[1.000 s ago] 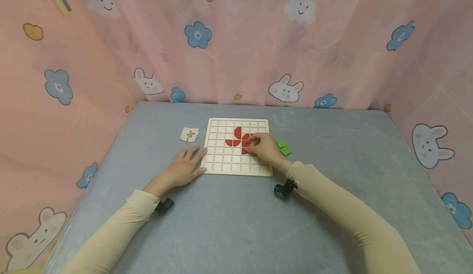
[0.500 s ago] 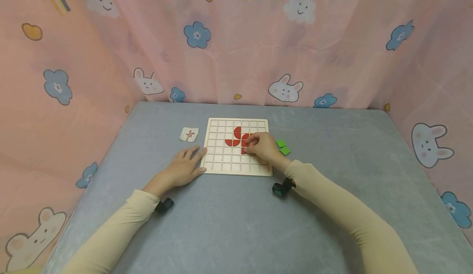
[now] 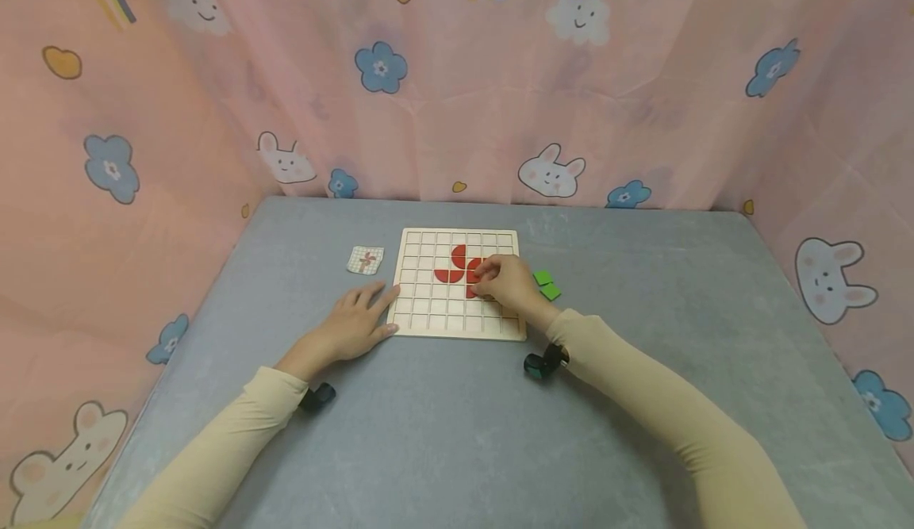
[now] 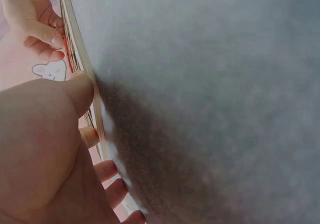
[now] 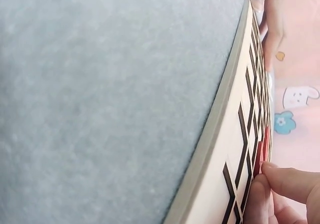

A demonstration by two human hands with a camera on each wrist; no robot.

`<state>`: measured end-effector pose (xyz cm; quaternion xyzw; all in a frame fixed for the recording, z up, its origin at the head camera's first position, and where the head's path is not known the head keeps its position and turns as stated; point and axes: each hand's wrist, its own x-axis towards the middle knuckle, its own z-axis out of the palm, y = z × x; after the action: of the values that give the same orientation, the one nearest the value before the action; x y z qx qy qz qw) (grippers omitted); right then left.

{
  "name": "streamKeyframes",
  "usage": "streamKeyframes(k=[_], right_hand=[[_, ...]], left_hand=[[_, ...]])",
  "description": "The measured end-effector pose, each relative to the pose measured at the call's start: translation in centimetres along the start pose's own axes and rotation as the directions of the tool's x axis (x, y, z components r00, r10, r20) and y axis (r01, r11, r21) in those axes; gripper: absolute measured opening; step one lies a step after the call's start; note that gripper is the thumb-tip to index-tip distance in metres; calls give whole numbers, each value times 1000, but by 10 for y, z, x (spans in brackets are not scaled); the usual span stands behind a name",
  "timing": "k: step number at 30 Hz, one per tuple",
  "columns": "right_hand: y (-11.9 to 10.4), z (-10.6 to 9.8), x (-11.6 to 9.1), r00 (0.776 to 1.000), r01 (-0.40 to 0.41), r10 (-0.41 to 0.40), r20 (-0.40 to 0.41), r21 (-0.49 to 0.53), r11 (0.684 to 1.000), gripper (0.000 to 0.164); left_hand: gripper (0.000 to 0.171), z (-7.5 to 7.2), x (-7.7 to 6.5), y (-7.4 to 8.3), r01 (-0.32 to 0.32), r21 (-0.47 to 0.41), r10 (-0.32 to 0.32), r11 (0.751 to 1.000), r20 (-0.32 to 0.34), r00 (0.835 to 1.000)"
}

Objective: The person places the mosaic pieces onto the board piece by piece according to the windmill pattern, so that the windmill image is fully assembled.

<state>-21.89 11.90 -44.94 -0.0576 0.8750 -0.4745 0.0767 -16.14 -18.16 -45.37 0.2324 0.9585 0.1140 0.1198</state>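
A wooden grid board lies on the table, with several red quarter-circle tiles set in its middle cells. My left hand rests at the board's left edge, fingers spread, index fingertip and thumb touching the rim. In the left wrist view, the thumb lies against the board's side. Over the right part of the red pattern, my right hand bends its thumb and index finger together at a red tile. That hand hides part of the tile and several cells behind it.
Two green square tiles lie on the table just right of the board. A small pattern card with a red pinwheel on a grid lies left of it. Grey table surface surrounds these, with a pink printed curtain behind.
Almost nothing differs. The right wrist has shifted slightly left, while its fingertips stay at the red tile. The left hand keeps its place on the board's edge.
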Motion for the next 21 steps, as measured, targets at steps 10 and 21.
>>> streamKeyframes(k=[10,21], right_hand=[[1,-11,-3,1000,-19,18,8,151,988,20],[38,-82,-9,983,181,-183,5,-157,971,29]], left_hand=[[68,1,0,0,8,1,-8,1000,-1,1000],[68,1,0,-1,1,-11,-1,1000,-3,1000]])
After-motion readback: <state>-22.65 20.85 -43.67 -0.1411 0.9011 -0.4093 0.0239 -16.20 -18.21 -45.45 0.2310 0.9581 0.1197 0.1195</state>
